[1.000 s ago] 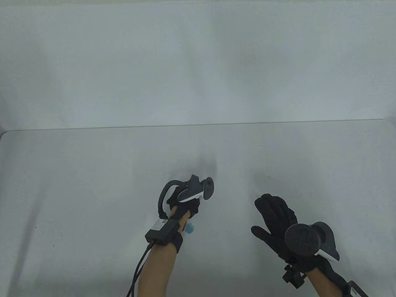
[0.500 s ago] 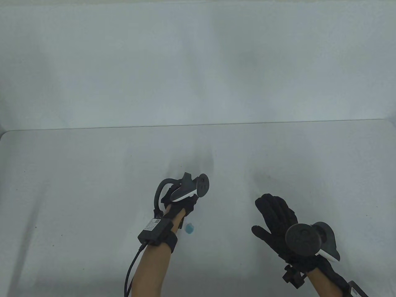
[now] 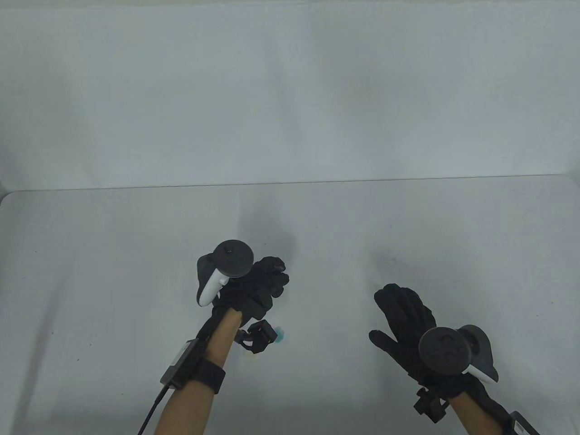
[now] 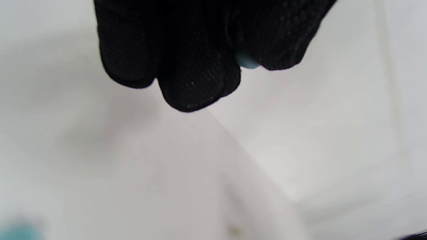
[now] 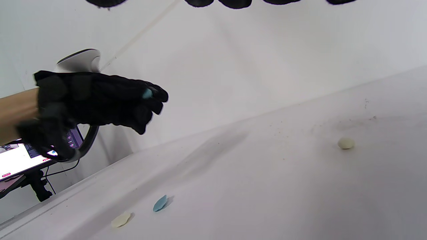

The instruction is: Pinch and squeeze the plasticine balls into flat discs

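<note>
My left hand (image 3: 277, 274) is raised above the table with its fingers curled and the tracker on top. It pinches a small blue plasticine piece (image 5: 147, 93) between the fingertips; the piece also shows in the left wrist view (image 4: 247, 62). A flat blue disc (image 3: 281, 335) lies on the table below the left wrist, partly hidden by the wrist camera; it also shows in the right wrist view (image 5: 160, 203). A cream disc (image 5: 121, 220) lies beside it. A cream ball (image 5: 346, 143) sits on the table further off. My right hand (image 3: 390, 317) is open and empty, fingers spread flat.
The white table (image 3: 113, 272) ends at a back edge against a white wall (image 3: 290, 90). A lit screen on a stand (image 5: 20, 160) shows beyond the table's edge in the right wrist view.
My left hand has turned over so the tracker faces up, and has shifted left and toward the back. The blue disc stays on the table. The right hand has not moved.
</note>
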A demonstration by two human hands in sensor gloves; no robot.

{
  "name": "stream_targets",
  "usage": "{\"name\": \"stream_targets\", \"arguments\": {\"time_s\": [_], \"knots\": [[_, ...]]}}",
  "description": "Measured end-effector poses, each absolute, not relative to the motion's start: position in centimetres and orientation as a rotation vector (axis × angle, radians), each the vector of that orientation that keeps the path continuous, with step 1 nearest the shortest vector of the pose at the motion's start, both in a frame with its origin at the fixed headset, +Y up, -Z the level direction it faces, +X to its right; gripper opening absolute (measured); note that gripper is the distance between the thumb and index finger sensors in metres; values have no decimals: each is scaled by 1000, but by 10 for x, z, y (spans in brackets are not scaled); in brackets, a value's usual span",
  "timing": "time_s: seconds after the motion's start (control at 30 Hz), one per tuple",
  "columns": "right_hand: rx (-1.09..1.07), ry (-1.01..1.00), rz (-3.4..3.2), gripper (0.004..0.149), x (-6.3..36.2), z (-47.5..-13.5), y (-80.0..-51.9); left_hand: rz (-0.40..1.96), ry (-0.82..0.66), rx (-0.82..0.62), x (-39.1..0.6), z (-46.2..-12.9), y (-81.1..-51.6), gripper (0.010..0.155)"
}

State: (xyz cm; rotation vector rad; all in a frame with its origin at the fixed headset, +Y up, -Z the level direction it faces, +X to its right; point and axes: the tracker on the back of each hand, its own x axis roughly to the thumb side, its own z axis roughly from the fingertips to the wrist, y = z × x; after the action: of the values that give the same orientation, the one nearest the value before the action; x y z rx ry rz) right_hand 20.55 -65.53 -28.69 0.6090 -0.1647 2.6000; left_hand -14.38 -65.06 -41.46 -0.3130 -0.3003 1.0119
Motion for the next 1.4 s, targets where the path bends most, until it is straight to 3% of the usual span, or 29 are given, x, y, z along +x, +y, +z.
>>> {"name": "stream_targets", "arguments": {"time_s": [0.13, 0.27, 0.47, 0.83, 0.9, 0.93, 1.0, 1.1, 1.3, 1.4], "knots": [[604, -164, 2607, 75, 205, -287, -656, 1364, -329, -440, -155, -386, -657, 57], [589, -156, 2609, 75, 206, -288, -657, 1472, -342, -519, -161, -365, -669, 53], [572, -129, 2611, 75, 206, -289, -659, 1649, -292, -501, -168, -341, -692, 50], [555, -77, 2610, 75, 206, -293, -663, 1589, -221, -422, -178, -339, -712, 46], [558, -74, 2610, 75, 205, -293, -664, 1562, -253, -464, -176, -337, -712, 46], [559, -78, 2614, 75, 205, -292, -664, 1533, -201, -403, -175, -337, -713, 46], [559, -82, 2610, 75, 206, -293, -664, 1574, -129, -421, -174, -336, -718, 46], [557, -78, 2609, 75, 206, -293, -664, 1665, -147, -543, -175, -338, -728, 50], [559, -81, 2612, 75, 205, -292, -663, 1780, -230, -570, -170, -335, -729, 76], [559, -83, 2609, 75, 206, -293, -663, 1745, -192, -539, -172, -335, -729, 72]]}}
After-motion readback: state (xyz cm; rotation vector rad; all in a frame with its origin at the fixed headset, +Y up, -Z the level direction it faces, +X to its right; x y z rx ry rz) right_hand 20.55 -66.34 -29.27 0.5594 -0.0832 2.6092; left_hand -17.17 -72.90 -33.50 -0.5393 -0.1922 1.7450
